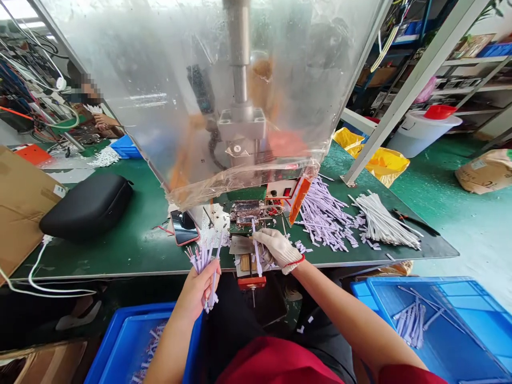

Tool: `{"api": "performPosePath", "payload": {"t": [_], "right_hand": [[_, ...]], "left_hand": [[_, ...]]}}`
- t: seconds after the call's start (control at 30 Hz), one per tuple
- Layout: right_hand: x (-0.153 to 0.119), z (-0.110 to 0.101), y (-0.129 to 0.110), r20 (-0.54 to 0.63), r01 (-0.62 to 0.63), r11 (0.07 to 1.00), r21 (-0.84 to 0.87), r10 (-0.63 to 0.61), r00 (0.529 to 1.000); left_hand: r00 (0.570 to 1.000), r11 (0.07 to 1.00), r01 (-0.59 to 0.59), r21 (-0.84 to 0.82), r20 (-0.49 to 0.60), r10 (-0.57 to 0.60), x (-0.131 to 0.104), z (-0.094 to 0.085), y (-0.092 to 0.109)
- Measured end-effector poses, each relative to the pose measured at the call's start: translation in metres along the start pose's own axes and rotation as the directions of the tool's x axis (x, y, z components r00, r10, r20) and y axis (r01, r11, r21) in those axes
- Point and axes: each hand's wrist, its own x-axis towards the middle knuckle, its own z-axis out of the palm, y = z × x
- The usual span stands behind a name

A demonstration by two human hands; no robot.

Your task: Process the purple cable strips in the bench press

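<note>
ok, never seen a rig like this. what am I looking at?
No robot here: one picture from a camera on a person's head, looking forward and down. The bare left hand grips a bundle of lilac strips. The gloved right hand holds a single strip, its far end at a small metal fixture. A press-like machine stands behind a clear sheet. On the green table lie a black case, a phone-like device, a lilac pile and white strips.
</note>
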Motion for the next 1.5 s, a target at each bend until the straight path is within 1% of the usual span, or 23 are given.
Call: {"api": "performPosePath", "payload": {"t": [0.2,0.3,0.5,0.57,0.63,0.7,0.77,0.87,0.93,1.0,1.03,1.07,1.1,1.13,1.17,1.2,1.23,1.3,1.33,1.37,1.4,1.47,1.5], "right_hand": [[0.011,-0.002,0.003,0.004,-0.066,0.99,0.124,0.065,0.998],[0.016,-0.003,0.008,0.009,-0.063,0.985,0.163,0.062,0.998],[0.016,-0.003,0.007,0.014,-0.066,0.985,0.16,0.065,0.998],[0.009,-0.006,-0.001,-0.031,-0.036,0.995,0.095,0.039,0.999],[-0.002,-0.011,-0.014,-0.05,0.026,0.998,-0.05,-0.028,0.998],[-0.016,-0.016,-0.027,0.02,0.128,0.968,-0.215,-0.126,0.992],[-0.03,-0.017,-0.037,0.154,0.24,0.915,-0.324,-0.2,0.968],[-0.05,-0.014,-0.042,0.276,0.33,0.868,-0.372,-0.237,0.932],[-0.06,-0.016,-0.04,0.294,0.312,0.881,-0.356,-0.211,0.932],[-0.068,-0.032,-0.036,0.253,0.268,0.903,-0.336,-0.187,0.949],[-0.071,-0.046,-0.034,0.19,0.243,0.906,-0.347,-0.186,0.964],[-0.072,-0.063,-0.031,0.088,0.215,0.896,-0.389,-0.196,0.977],[-0.071,-0.082,-0.028,-0.042,0.178,0.868,-0.464,-0.222,0.974],[-0.069,-0.101,-0.025,-0.17,0.123,0.815,-0.566,-0.261,0.95],[-0.064,-0.12,-0.021,-0.268,0.042,0.724,-0.689,-0.309,0.913],[-0.058,-0.135,-0.017,-0.296,-0.028,0.602,-0.798,-0.352,0.888],[-0.05,-0.147,-0.012,-0.288,-0.091,0.462,-0.882,-0.376,0.881],[-0.033,-0.158,-0.003,-0.231,-0.168,0.197,-0.966,-0.357,0.905],[-0.026,-0.157,0.001,-0.217,-0.194,0.101,-0.976,-0.332,0.918],[-0.02,-0.155,0.003,-0.22,-0.22,0.037,-0.975,-0.317,0.923],[-0.016,-0.152,0.005,-0.229,-0.241,0.002,-0.97,-0.317,0.92],[-0.014,-0.146,0.004,-0.249,-0.266,0.003,-0.964,-0.369,0.895],[-0.017,-0.146,0.002,-0.264,-0.272,0.04,-0.962,-0.409,0.874]], "left_hand": [[0.998,1.0,0.023,-0.015,-0.052,-0.024,0.003,-0.008,-0.011],[1.0,1.0,0.017,0.003,-0.026,-0.017,0.004,-0.007,-0.011],[1.0,0.987,-0.009,0.158,0.013,0.007,0.002,-0.002,-0.002],[0.998,0.974,-0.045,0.224,0.052,0.034,0.003,0.001,0.003],[0.992,0.953,-0.082,0.292,0.112,0.052,0.006,0.003,0.01],[0.979,0.925,-0.124,0.359,0.199,0.054,0.01,0.007,0.016],[0.954,0.892,-0.172,0.417,0.296,0.046,0.015,0.013,0.021],[0.912,0.864,-0.202,0.461,0.41,-0.006,0.02,0.021,0.025],[0.885,0.876,-0.175,0.45,0.461,-0.06,0.021,0.021,0.026],[0.854,0.89,-0.125,0.438,0.504,-0.129,0.021,0.015,0.028],[0.848,0.898,-0.095,0.43,0.507,-0.153,0.02,0.009,0.029],[0.855,0.908,-0.064,0.414,0.492,-0.164,0.02,0.004,0.03],[0.876,0.924,-0.035,0.382,0.457,-0.156,0.02,-0.001,0.031],[0.905,0.944,-0.009,0.331,0.403,-0.133,0.021,-0.005,0.031],[0.933,0.964,0.008,0.266,0.346,-0.103,0.023,-0.007,0.03],[0.952,0.98,0.018,0.199,0.296,-0.078,0.025,-0.006,0.029],[0.963,0.99,0.026,0.141,0.261,-0.062,0.028,-0.002,0.026],[0.975,0.996,0.025,0.086,0.22,-0.044,0.034,0.014,0.019],[0.978,0.995,0.012,0.101,0.208,-0.033,0.038,0.024,0.014],[0.981,0.989,-0.012,0.146,0.196,-0.017,0.042,0.034,0.01],[0.983,0.976,-0.046,0.213,0.183,0.006,0.045,0.045,0.006],[0.984,0.925,-0.111,0.363,0.168,0.052,0.052,0.063,0.001],[0.985,0.897,-0.126,0.423,0.157,0.064,0.055,0.069,0.0]]}}
